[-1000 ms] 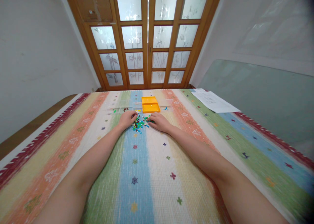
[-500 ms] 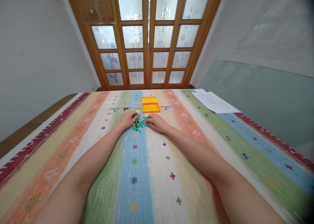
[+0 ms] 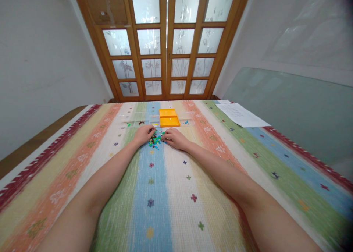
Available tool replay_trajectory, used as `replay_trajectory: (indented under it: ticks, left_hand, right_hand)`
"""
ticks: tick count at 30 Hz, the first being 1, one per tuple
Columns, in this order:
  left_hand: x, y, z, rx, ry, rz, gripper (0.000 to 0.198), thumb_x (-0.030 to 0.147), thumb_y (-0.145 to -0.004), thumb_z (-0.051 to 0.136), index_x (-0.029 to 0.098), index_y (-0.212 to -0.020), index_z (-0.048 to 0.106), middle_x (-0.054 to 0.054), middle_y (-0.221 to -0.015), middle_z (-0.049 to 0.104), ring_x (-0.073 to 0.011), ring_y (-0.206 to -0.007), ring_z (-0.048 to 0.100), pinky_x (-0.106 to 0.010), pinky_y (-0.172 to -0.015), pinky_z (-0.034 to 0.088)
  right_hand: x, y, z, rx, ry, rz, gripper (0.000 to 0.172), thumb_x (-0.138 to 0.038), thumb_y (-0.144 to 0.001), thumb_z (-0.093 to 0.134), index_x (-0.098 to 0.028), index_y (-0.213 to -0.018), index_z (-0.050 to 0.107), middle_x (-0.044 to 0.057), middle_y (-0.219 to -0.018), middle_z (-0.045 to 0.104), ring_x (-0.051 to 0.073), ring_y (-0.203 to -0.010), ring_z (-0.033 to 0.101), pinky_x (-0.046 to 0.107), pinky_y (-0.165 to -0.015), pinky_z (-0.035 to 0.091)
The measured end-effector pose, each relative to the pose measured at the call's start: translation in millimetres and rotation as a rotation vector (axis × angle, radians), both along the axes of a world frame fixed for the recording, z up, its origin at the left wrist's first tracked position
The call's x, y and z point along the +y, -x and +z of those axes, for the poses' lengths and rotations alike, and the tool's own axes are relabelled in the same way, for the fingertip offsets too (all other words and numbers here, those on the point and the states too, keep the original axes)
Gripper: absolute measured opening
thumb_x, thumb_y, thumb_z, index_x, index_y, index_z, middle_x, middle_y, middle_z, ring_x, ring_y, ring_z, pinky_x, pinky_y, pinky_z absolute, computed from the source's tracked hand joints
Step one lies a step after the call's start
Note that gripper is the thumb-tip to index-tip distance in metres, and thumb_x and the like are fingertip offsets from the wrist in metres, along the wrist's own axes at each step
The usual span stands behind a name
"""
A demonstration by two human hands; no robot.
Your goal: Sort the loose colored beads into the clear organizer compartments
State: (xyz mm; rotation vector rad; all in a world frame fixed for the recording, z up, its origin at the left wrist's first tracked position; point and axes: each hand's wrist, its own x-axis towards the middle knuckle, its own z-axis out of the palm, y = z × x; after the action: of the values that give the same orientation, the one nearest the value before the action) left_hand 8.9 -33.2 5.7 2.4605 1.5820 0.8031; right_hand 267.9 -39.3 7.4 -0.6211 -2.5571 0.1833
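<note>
- Striped cloth (image 3: 150, 185), door (image 3: 163, 42) behind.
- Pieces (image 3: 156, 139): heap on cloth between hands, near side of orange box (image 3: 170, 125).
- Left hand (image 3: 142, 135): curled at heap's left edge, can't tell if gripping.
- Right hand (image 3: 175, 138): fingers bent over right edge, can't tell either.
- Step: probably picking through heap; next needs light fingertip pinch.

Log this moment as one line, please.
left hand: at left side of coloured pieces | right hand: at their right side | grips: unclear | yellow box: open, beyond pieces
</note>
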Motion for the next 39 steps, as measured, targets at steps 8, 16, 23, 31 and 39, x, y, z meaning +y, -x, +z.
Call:
replay_trajectory:
  ticks: [8, 16, 23, 31, 39]
  left_hand:
    - [-1, -1, 1.8, 0.001, 0.001, 0.010, 0.025, 0.033, -0.098, 0.055, 0.020, -0.099, 0.076, -0.006, -0.090, 0.073, -0.0210, -0.079, 0.061, -0.032, -0.074, 0.043]
    - [-1, 0, 1.9, -0.002, 0.004, 0.002, 0.024, 0.033, -0.098, 0.055, 0.019, -0.097, 0.075, -0.006, -0.091, 0.073, -0.0213, -0.080, 0.061, -0.032, -0.073, 0.042]
    - [-2, 0, 1.4, 0.002, -0.015, 0.001, 0.025, 0.033, -0.099, 0.054, 0.020, -0.097, 0.075, -0.006, -0.089, 0.073, -0.0212, -0.080, 0.061, -0.032, -0.072, 0.041]
    - [-1, 1, -0.1, -0.021, -0.004, -0.010, 0.025, 0.034, -0.099, 0.054, 0.021, -0.098, 0.075, -0.006, -0.094, 0.074, -0.0215, -0.082, 0.062, -0.032, -0.074, 0.042]
    - [-3, 0, 1.5, -0.026, 0.006, -0.014, 0.026, 0.034, -0.099, 0.053, 0.021, -0.099, 0.075, -0.006, -0.094, 0.074, -0.0218, -0.085, 0.063, -0.033, -0.077, 0.044]
  right_hand:
    - [1, -1, -1.3, -0.002, -0.023, -0.044, 0.014, -0.022, -0.100, 0.062, -0.022, -0.103, 0.075, 0.008, -0.099, 0.069, 0.023, -0.098, 0.058, 0.035, -0.087, 0.042]
    - [5, -2, -1.4, 0.231, 0.075, -0.197, 0.012, -0.018, -0.098, 0.060, -0.020, -0.100, 0.071, 0.007, -0.097, 0.072, 0.021, -0.091, 0.061, 0.033, -0.084, 0.044]
    - [22, -14, -7.0, 0.486, 0.228, -0.374, 0.010, -0.021, -0.089, 0.058, -0.021, -0.091, 0.068, 0.002, -0.084, 0.069, 0.018, -0.077, 0.060, 0.030, -0.073, 0.043]
    - [39, -24, -11.2, 0.736, 0.356, -0.530, 0.020, -0.037, -0.087, 0.056, -0.022, -0.089, 0.069, 0.004, -0.088, 0.072, 0.021, -0.081, 0.062, 0.033, -0.077, 0.048]
    - [43, -29, -9.6, 0.843, 0.418, -0.649, 0.025, -0.043, -0.083, 0.060, -0.020, -0.088, 0.069, 0.007, -0.089, 0.073, 0.022, -0.084, 0.062, 0.034, -0.079, 0.050]
